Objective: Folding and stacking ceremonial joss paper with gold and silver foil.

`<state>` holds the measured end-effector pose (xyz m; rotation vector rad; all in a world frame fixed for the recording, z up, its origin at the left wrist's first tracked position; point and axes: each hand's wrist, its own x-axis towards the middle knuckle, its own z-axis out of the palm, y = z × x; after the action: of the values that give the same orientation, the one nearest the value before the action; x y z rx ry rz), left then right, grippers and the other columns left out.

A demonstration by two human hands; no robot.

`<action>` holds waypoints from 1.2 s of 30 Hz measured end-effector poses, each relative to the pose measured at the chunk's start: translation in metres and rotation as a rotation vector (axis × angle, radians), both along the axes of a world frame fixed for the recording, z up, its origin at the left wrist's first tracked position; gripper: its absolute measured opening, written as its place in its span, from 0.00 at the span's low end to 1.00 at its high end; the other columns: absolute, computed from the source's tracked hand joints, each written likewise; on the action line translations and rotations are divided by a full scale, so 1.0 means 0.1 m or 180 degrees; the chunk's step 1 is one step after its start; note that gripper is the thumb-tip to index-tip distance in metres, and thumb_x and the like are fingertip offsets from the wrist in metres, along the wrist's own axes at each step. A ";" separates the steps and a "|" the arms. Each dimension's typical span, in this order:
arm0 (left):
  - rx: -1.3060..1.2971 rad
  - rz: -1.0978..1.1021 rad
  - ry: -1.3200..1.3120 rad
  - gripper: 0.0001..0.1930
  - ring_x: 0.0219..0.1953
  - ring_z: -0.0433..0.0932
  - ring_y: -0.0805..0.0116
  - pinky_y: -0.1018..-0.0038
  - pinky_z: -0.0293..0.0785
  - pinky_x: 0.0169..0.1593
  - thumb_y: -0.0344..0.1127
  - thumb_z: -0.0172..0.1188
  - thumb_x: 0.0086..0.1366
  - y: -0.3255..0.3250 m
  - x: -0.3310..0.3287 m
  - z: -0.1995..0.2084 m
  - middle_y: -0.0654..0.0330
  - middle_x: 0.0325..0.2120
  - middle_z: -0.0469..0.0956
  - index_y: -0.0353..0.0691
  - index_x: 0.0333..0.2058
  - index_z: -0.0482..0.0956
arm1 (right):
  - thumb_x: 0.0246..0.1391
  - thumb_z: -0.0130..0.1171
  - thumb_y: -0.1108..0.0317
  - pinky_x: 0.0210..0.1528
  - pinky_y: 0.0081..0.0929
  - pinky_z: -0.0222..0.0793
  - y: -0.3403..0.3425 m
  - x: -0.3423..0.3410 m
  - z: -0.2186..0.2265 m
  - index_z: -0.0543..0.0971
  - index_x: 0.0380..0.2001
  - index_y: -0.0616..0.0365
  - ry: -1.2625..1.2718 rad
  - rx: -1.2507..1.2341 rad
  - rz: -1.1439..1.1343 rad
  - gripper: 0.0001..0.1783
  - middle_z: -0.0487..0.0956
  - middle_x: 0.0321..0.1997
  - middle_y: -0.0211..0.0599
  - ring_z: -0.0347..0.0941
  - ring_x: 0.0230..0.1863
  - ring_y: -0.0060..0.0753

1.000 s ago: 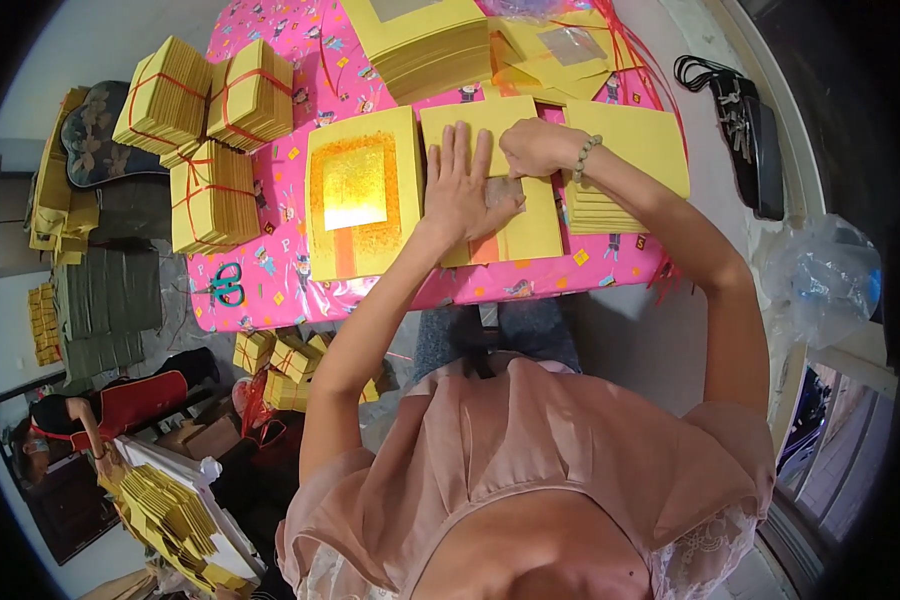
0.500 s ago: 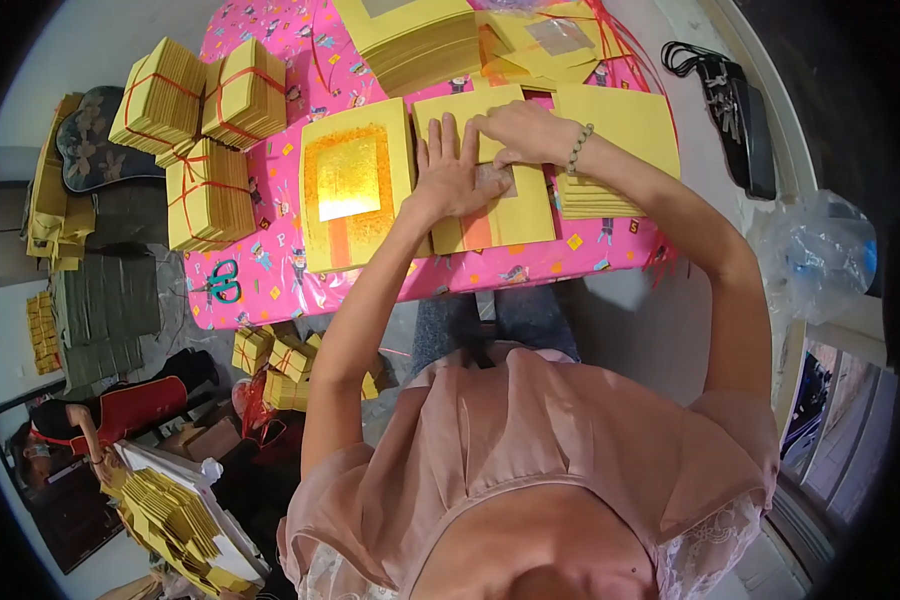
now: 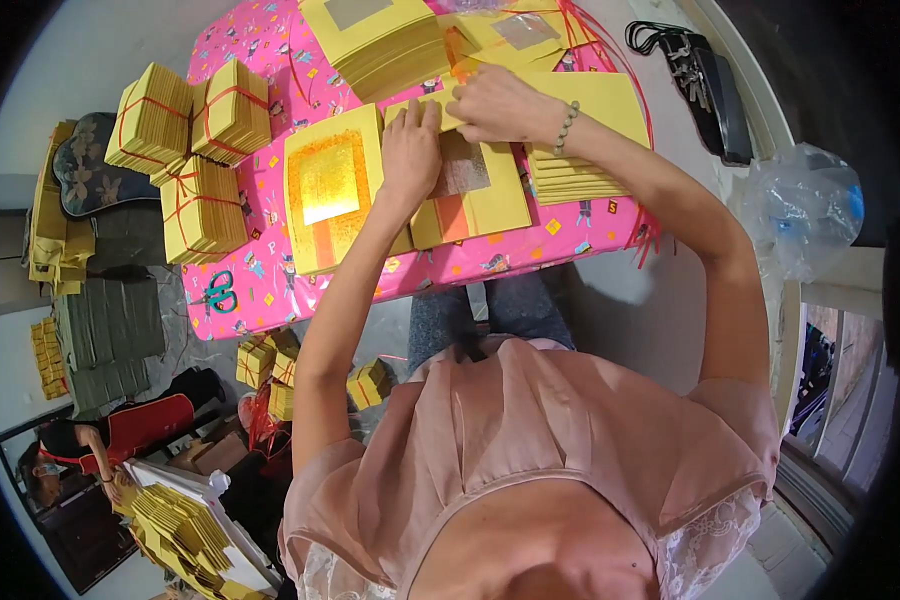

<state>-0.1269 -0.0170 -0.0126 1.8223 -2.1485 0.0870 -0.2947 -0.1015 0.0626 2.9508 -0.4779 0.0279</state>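
Observation:
A yellow paper sheet with a silvery square (image 3: 465, 172) and an orange band lies on the pink patterned tabletop (image 3: 420, 268) in front of me. My left hand (image 3: 413, 158) rests across its left side, fingers bent over the raised far edge. At the same edge, my right hand (image 3: 500, 108) is closed, its fingertips pinching the paper beside my left fingers; part of the grip is hidden. Just left lies a yellow stack whose top sheet carries a gold square (image 3: 332, 180). Under my right forearm sits another stack of yellow paper (image 3: 580, 175).
Red-tied yellow bundles (image 3: 202, 205) stand at the table's left, near green-handled scissors (image 3: 222, 292). A tall yellow stack (image 3: 390, 60) is at the far side, beside red strings (image 3: 610, 55). A black bag (image 3: 690, 90) lies right. A co-worker (image 3: 120, 435) handles yellow paper lower left.
My left hand has gone from lying flat to bending its fingers at the sheet's far edge, uncovering more of the silvery square. My right hand has shifted slightly left and away, raising that edge.

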 end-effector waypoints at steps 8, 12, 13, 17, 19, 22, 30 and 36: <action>-0.1111 0.0181 -0.0076 0.29 0.56 0.71 0.45 0.58 0.67 0.58 0.24 0.55 0.57 0.09 -0.31 0.61 0.44 0.57 0.70 0.36 0.60 0.66 | 0.59 0.56 0.45 0.47 0.35 0.71 0.12 -0.58 0.31 0.75 0.47 0.61 -0.2282 0.1258 -0.1953 0.28 0.77 0.43 0.39 0.76 0.42 0.38; -0.1410 -0.0038 -0.0250 0.27 0.58 0.70 0.49 0.57 0.66 0.59 0.27 0.52 0.60 0.15 -0.64 0.79 0.49 0.57 0.71 0.40 0.60 0.67 | 0.60 0.60 0.53 0.49 0.28 0.72 0.24 -0.93 0.25 0.64 0.57 0.64 -0.3161 0.3098 -0.2050 0.32 0.75 0.50 0.40 0.75 0.47 0.31; -0.1358 -0.0169 -0.0302 0.27 0.58 0.70 0.49 0.56 0.65 0.60 0.28 0.52 0.61 0.15 -0.73 0.80 0.48 0.58 0.71 0.42 0.60 0.68 | 0.59 0.62 0.61 0.50 0.27 0.72 0.26 -1.05 0.31 0.61 0.59 0.63 -0.3162 0.3293 -0.2070 0.32 0.74 0.52 0.44 0.74 0.50 0.30; -0.1212 -0.0544 -0.0222 0.27 0.59 0.68 0.48 0.55 0.63 0.61 0.29 0.52 0.61 0.12 -1.04 0.67 0.47 0.57 0.70 0.45 0.61 0.67 | 0.58 0.61 0.66 0.48 0.28 0.73 0.19 -1.55 -0.08 0.59 0.58 0.64 -0.3669 0.3081 -0.1918 0.30 0.75 0.50 0.47 0.75 0.48 0.34; -0.1058 -0.0768 -0.0179 0.28 0.59 0.68 0.47 0.55 0.63 0.61 0.28 0.53 0.60 0.10 -1.15 0.55 0.47 0.58 0.69 0.45 0.61 0.66 | 0.58 0.61 0.66 0.50 0.28 0.73 0.11 -1.81 -0.38 0.59 0.58 0.64 -0.3682 0.2962 -0.1959 0.30 0.75 0.50 0.48 0.75 0.49 0.34; -0.0919 -0.0867 -0.0168 0.29 0.60 0.67 0.46 0.55 0.63 0.61 0.28 0.54 0.59 0.11 -1.25 0.39 0.46 0.58 0.68 0.45 0.61 0.66 | 0.59 0.59 0.67 0.53 0.31 0.71 0.13 -1.97 -0.50 0.58 0.59 0.64 -0.3537 0.2985 -0.2252 0.30 0.74 0.52 0.50 0.74 0.53 0.38; -0.0314 -0.1169 0.0324 0.29 0.61 0.64 0.41 0.56 0.60 0.65 0.29 0.54 0.60 0.20 -1.33 0.16 0.42 0.59 0.65 0.40 0.62 0.63 | 0.61 0.53 0.75 0.58 0.28 0.65 0.29 -2.10 -0.86 0.55 0.61 0.62 -0.2933 0.2400 -0.2512 0.28 0.71 0.51 0.47 0.69 0.55 0.33; -0.0370 -0.1319 0.0410 0.31 0.62 0.61 0.39 0.55 0.60 0.65 0.35 0.59 0.59 0.23 -1.34 0.04 0.40 0.59 0.63 0.37 0.61 0.63 | 0.61 0.52 0.77 0.61 0.29 0.63 0.32 -2.14 -0.97 0.55 0.62 0.62 -0.3002 0.2442 -0.2437 0.28 0.71 0.54 0.49 0.67 0.59 0.34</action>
<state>-0.2609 0.0059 -0.0084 1.2545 -2.3237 -0.0020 -0.5091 -0.0694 -0.0343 2.9261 -2.0722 1.4448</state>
